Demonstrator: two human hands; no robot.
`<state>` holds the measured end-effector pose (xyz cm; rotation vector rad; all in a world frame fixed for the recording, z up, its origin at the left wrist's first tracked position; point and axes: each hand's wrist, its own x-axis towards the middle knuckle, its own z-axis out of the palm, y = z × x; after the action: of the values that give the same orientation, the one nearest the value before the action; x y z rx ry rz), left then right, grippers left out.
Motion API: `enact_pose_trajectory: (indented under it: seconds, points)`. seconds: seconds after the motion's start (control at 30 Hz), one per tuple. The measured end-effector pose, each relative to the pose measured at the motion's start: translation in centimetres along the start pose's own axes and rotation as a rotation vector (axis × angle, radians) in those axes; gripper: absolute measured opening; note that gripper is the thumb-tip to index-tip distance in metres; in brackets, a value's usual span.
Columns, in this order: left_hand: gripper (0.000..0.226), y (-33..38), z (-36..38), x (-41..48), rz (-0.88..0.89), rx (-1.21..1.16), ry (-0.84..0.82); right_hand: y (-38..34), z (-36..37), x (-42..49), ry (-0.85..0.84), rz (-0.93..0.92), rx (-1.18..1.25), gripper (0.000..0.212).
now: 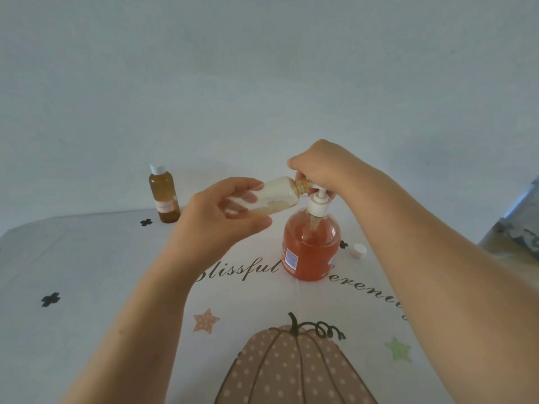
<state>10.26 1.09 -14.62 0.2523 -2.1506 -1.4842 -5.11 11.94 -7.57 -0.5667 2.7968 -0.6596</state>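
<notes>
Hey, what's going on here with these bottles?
A person seems to be filling a small bottle from an orange soap pump bottle. The left hand holds the small bottle sideways, its open neck at the spout; the right hand curls over the pump head. A white cap lies on the tablecloth to the right, and a capped amber bottle stands at the back left.

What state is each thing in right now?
Small bottle: uncapped, held sideways by left hand, mouth at the pump head.
Pump bottle: upright, nearly full, right hand grips its pump head.
Amber bottle: upright, capped, untouched.
Loose cap: lying on the table.
</notes>
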Motion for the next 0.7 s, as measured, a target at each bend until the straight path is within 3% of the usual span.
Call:
enact_pose_trajectory:
  seconds: [0.17, 0.47, 0.7]
  points:
    - [0.043, -0.5, -0.1, 0.2, -0.011, 0.015, -0.022, 0.9, 0.6, -0.6, 0.003, -0.1, 0.013, 0.035]
    - [0.043, -0.5, 0.0, 0.1, -0.017, 0.023, -0.018, 0.7, 1.0, -0.4, -0.004, -0.017, 0.005, 0.032]
    - [0.043, 0.0, 0.0, 0.0, -0.005, -0.006, -0.004, -0.5, -0.2, -0.9, 0.087, 0.011, -0.081, 0.027]
